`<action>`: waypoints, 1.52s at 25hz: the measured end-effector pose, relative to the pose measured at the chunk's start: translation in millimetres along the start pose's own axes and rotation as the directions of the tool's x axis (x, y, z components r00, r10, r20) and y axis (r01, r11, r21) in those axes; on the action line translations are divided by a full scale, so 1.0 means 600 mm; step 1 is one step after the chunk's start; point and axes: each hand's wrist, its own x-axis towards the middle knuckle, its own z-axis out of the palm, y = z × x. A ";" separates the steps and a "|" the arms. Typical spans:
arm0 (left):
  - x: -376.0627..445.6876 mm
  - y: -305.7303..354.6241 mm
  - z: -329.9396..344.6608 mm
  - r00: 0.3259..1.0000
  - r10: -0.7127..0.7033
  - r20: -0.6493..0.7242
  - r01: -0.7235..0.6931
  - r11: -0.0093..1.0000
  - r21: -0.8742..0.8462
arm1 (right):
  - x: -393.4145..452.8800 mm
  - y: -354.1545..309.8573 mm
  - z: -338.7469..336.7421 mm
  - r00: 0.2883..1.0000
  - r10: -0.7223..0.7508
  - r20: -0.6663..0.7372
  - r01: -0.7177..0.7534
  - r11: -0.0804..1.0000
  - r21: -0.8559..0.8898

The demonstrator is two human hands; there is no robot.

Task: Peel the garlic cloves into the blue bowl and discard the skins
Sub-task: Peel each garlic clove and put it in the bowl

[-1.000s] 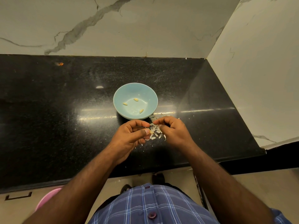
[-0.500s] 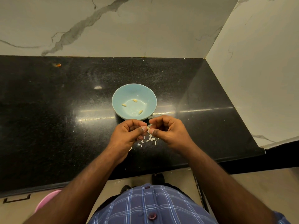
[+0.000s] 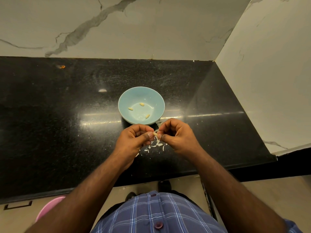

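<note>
A light blue bowl (image 3: pixel 125 100) stands on the black counter and holds three peeled garlic cloves (image 3: pixel 142 104). Just in front of it, my left hand (image 3: pixel 133 140) and my right hand (image 3: pixel 178 137) meet fingertip to fingertip. Both pinch one small pale garlic clove (image 3: pixel 155 134) between thumbs and forefingers. White garlic skins (image 3: pixel 158 145) lie scattered on the counter below and between my hands, and a few more sit by the bowl's near right side.
The black stone counter (image 3: pixel 67 123) ends at marble walls behind and on the right. Its front edge runs close to my body. A pink tub (image 3: pixel 48 209) shows on the floor at lower left, and a small orange speck (image 3: pixel 61 66) lies far left.
Both hands have lifted slightly toward the bowl and drawn closer together. The clove now shows between the fingertips, and more skin flakes lie beneath the hands.
</note>
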 end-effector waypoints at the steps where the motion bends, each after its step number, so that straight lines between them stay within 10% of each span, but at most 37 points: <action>1: -0.001 0.001 0.000 1.000 -0.008 0.010 0.008 1.000 -0.008 | -0.001 -0.002 -0.002 1.000 -0.003 0.014 0.003 1.000 0.009; 38: -0.023 0.017 0.010 0.973 -0.169 0.155 0.188 0.976 -0.113 | -0.010 0.005 -0.005 0.996 -0.074 -0.056 0.056 0.962 -0.267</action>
